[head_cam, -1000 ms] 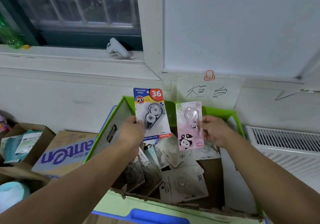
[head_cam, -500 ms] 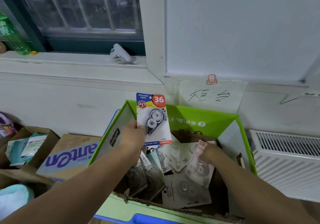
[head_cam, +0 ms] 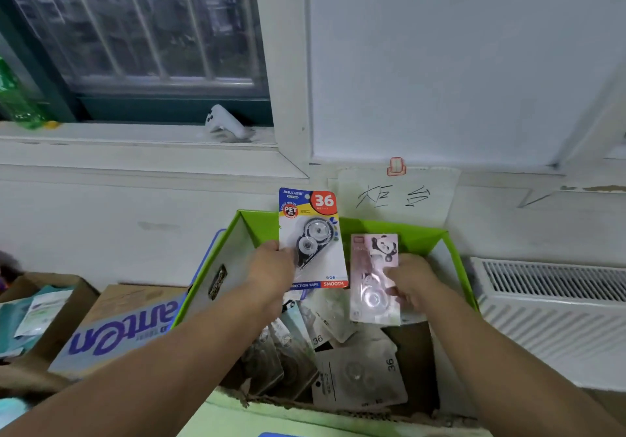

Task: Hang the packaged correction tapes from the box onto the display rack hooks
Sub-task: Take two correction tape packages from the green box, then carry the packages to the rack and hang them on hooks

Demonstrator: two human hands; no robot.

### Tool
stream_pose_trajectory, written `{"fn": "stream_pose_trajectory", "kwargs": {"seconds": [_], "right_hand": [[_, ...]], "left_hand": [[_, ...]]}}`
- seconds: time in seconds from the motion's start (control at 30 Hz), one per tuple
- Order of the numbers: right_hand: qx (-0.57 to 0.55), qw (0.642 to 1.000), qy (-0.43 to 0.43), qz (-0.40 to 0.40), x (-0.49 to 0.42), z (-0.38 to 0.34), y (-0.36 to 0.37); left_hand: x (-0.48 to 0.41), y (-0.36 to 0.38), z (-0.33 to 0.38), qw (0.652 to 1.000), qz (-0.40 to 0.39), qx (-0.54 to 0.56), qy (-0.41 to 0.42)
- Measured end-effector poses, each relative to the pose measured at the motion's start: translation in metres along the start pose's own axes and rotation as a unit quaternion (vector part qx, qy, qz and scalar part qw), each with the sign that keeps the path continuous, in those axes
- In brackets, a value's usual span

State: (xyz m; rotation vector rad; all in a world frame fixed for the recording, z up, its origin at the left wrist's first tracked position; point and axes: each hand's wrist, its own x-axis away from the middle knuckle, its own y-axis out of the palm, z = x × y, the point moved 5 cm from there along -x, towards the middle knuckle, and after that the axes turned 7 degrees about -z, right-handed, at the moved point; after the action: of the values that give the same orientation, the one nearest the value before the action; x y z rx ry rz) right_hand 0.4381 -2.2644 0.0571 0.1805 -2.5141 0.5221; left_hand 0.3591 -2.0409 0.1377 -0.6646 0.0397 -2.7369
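Note:
An open green-edged cardboard box [head_cam: 454,267] sits in front of me with several packaged correction tapes [head_cam: 359,372] lying loose inside. My left hand [head_cam: 271,267] grips a colourful "36" correction tape pack [head_cam: 313,233] by its left edge and holds it upright above the box. My right hand [head_cam: 411,281] pinches a pink panda-printed correction tape pack [head_cam: 372,277] by its right side, upright just over the box. No display rack or hooks are in view.
A cardboard box with blue lettering [head_cam: 115,331] and another open box [head_cam: 37,308] stand to the left. A white radiator [head_cam: 555,304] is at the right. A window sill [head_cam: 135,132] with a white object [head_cam: 223,121] runs above; a handwritten paper [head_cam: 393,199] hangs on the wall.
My right hand dipped into the box with the pink pack and has come back up holding a pink pack upright. My left hand kept its pack raised nearly still.

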Motion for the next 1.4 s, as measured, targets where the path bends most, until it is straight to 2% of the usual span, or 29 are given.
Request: {"fn": "stream_pose_trajectory", "kwargs": {"seconds": [0.1,0.2,0.33,0.53,0.67,0.8,1.0,1.13,1.3,1.4], "right_hand": [[-0.061,0.993,-0.085,0.062,0.041,-0.03,-0.025],[-0.078,0.976,-0.126,0.16,0.09,-0.039,-0.055],[-0.17,0.936,-0.13,0.279,0.165,-0.007,-0.078],[-0.266,0.867,-0.083,0.414,0.299,0.084,-0.058],[-0.307,0.809,-0.056,0.498,0.4,0.131,-0.044],[-0.333,0.734,-0.048,0.59,0.505,0.18,-0.029],[-0.335,0.625,-0.028,0.704,0.661,0.255,0.007],[-0.337,0.574,-0.014,0.746,0.764,0.313,0.035],[-0.32,0.527,0.042,0.786,0.907,0.406,0.072],[-0.326,0.479,0.041,0.814,0.986,0.446,0.086]], "left_hand": [[0.006,0.019,0.018,0.998,-0.047,-0.015,0.042],[0.019,0.039,0.034,0.991,-0.104,-0.011,0.087],[0.045,0.056,0.032,0.97,-0.196,-0.041,0.141],[0.111,0.083,0.006,0.907,-0.336,-0.112,0.228],[0.187,0.11,-0.028,0.868,-0.448,-0.113,0.183],[0.283,0.135,-0.06,0.8,-0.554,-0.132,0.186],[0.446,0.135,-0.117,0.692,-0.692,-0.128,0.163],[0.557,0.138,-0.174,0.639,-0.739,-0.136,0.165],[0.707,0.131,-0.259,0.602,-0.774,-0.14,0.14],[0.79,0.117,-0.298,0.577,-0.797,-0.133,0.121]]}}
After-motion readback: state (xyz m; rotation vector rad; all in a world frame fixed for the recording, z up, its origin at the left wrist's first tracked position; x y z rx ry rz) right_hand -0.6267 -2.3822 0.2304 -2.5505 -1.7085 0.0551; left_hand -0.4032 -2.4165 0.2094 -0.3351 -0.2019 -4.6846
